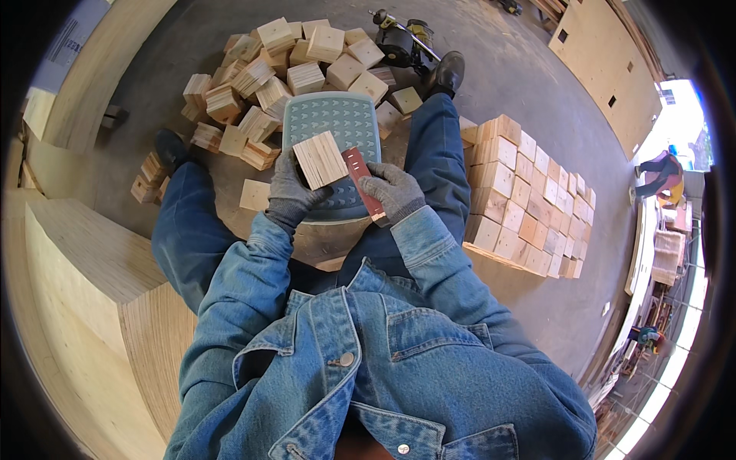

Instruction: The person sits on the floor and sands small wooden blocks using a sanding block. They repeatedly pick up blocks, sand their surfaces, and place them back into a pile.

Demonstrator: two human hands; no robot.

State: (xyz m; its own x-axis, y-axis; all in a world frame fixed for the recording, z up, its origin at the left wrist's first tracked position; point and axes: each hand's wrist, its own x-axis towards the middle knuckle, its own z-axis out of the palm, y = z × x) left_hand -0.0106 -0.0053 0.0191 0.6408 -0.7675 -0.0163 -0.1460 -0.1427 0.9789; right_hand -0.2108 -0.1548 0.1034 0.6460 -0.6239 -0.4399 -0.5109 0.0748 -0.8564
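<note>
My left hand (290,188), in a grey glove, is closed round the side of a plywood block (321,159) with striped layered edges. It holds the block tilted above a pale green plastic stool (331,113) with a patterned top. In my right hand (393,192), also gloved in grey, is a narrow reddish-brown sanding block (362,180) with small pale marks near its upper end. My fingers and thumb wrap its lower half. The sanding block stands close beside the plywood block's right edge; whether they touch I cannot tell.
A loose heap of plywood blocks (270,70) lies beyond the stool. Neat stacked blocks (529,201) stand right of my leg. A power tool (406,42) rests near my right shoe. Large plywood pieces (92,253) rise at left. Another person (663,178) is far right.
</note>
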